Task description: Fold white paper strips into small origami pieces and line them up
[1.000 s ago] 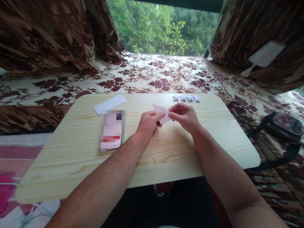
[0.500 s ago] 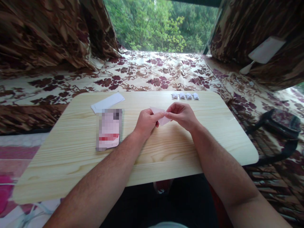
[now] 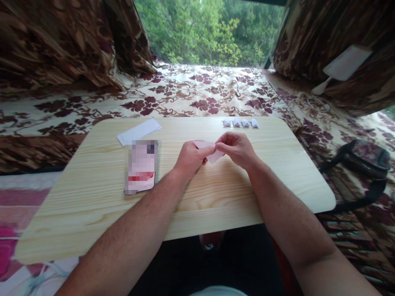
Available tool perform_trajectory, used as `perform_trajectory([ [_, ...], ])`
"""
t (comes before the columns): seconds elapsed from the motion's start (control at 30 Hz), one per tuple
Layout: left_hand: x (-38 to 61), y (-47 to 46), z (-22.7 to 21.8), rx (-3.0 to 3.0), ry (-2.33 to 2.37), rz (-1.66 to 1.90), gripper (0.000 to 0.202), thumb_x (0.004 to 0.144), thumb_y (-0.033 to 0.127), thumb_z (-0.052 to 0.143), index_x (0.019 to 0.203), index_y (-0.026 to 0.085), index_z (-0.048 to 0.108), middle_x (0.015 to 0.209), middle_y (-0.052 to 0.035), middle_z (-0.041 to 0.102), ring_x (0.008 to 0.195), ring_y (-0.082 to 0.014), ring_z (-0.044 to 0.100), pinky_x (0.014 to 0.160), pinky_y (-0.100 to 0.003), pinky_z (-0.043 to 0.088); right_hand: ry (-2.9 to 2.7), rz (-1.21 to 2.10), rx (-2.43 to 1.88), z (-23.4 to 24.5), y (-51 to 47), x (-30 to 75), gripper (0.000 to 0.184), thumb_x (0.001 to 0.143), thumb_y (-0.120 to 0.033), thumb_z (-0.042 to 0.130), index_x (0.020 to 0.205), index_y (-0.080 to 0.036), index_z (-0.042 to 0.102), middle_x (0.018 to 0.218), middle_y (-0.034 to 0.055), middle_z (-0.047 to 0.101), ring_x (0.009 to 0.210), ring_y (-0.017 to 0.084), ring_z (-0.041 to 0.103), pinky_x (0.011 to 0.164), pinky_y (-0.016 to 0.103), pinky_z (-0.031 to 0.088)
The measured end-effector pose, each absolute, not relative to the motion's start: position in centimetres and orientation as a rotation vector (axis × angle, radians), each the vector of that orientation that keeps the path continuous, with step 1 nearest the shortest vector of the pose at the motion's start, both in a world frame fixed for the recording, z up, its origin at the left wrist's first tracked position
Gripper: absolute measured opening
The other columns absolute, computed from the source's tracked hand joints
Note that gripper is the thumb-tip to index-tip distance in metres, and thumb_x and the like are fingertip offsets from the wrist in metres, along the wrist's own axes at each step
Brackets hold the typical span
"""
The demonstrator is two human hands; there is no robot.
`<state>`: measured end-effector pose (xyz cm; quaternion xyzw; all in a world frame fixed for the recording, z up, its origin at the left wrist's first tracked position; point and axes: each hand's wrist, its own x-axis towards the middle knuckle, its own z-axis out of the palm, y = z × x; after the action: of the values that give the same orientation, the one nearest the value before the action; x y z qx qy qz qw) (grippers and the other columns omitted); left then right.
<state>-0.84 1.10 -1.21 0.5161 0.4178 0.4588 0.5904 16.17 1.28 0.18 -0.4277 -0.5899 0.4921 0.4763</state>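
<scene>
A small folded sheet of white paper (image 3: 215,157) is held above the middle of the table between both hands. My left hand (image 3: 194,156) is closed on its left side, the thumb lying across the paper. The fingertips of my right hand (image 3: 233,148) pinch its upper right edge, close to my left thumb. Part of the paper is hidden behind the fingers. Beyond my right hand, several small folded paper pieces (image 3: 236,123) with raised points stand in a row near the table's far edge.
A stack of white paper strips (image 3: 140,131) lies at the table's far left. In front of it is a phone (image 3: 142,164) with a blurred surface. The wooden table (image 3: 203,213) adjoins a ledge with floral cloth (image 3: 206,90). A black chair (image 3: 367,164) stands at right.
The upper corner of the paper, which stuck up before, now lies lower and flatter between my hands. Both hands have barely shifted.
</scene>
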Motion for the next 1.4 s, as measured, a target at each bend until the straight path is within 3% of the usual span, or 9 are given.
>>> perform_trajectory([
  [0.77,-0.88,1.16,-1.58,1.16,1.021,1.073,0.022,0.069,0.032,0.076,0.063,0.013,0.067,0.055,-0.002,0.06,0.043,-0.0091,0.046,0.042,-0.024,0.029,-1.452,1.156,-1.06,0.42,1.32,16.1,0.021,0.073,-0.034,0.074,0.072,-0.017,0.062,0.063,-0.0015,0.06,0.058,0.011,0.051,0.054,0.025,0.039],
  [1.0,-0.84,1.09,-1.4,1.188,1.001,1.065,0.019,0.068,0.029,0.073,0.06,0.014,0.064,0.054,-0.0009,0.058,0.045,-0.0092,0.046,0.044,-0.024,0.029,-1.451,1.127,-1.035,0.17,1.39,16.11,0.016,0.074,-0.029,0.072,0.072,-0.016,0.063,0.064,-0.0019,0.059,0.058,0.01,0.05,0.054,0.025,0.037],
  [1.4,-0.97,1.1,-1.02,1.208,0.954,1.051,0.017,0.067,0.024,0.071,0.058,0.016,0.059,0.055,-0.0003,0.057,0.047,-0.0102,0.048,0.044,-0.025,0.031,-1.477,1.126,-1.05,0.06,1.39,16.11,0.018,0.074,-0.032,0.073,0.073,-0.017,0.063,0.065,-0.001,0.061,0.059,0.011,0.052,0.054,0.026,0.039],
])
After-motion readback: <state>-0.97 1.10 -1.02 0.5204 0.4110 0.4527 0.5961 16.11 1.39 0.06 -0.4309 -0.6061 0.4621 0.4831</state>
